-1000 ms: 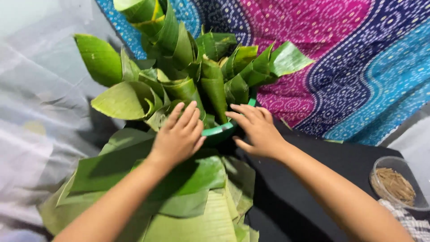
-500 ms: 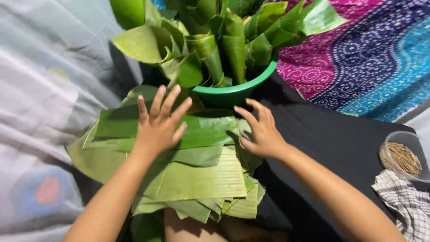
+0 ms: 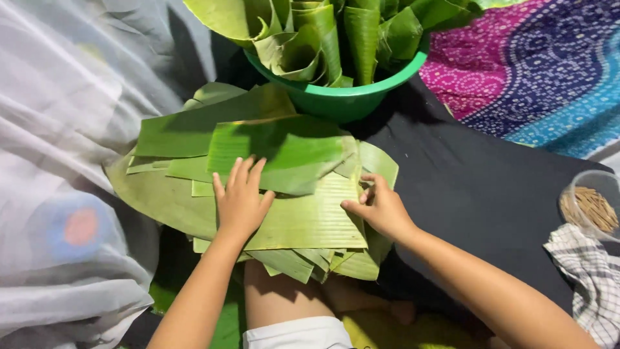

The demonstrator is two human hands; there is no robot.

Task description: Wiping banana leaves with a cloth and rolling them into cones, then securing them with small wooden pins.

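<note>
Pressing down on a stack of cut banana leaves (image 3: 284, 194).

We are laying our left hand (image 3: 240, 205) flat on the stack, fingers spread open, while our right hand (image 3: 381, 208) is pinching the top sheet's edge at 3 o'clock. The stack is lying on black cloth (image 3: 478, 187), with a green basin (image 3: 349, 97) of rolled leaves at 12 o'clock.

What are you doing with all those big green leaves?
A person sits with a stack of flat banana leaves in front of them. The left hand lies flat on top of the stack, fingers spread. The right hand pinches the right edge of a leaf. Just beyond the stack, a green bucket holds rolled-up leaves. At the right, a clear bowl of thin sticks sits beside a checked cloth.
</note>
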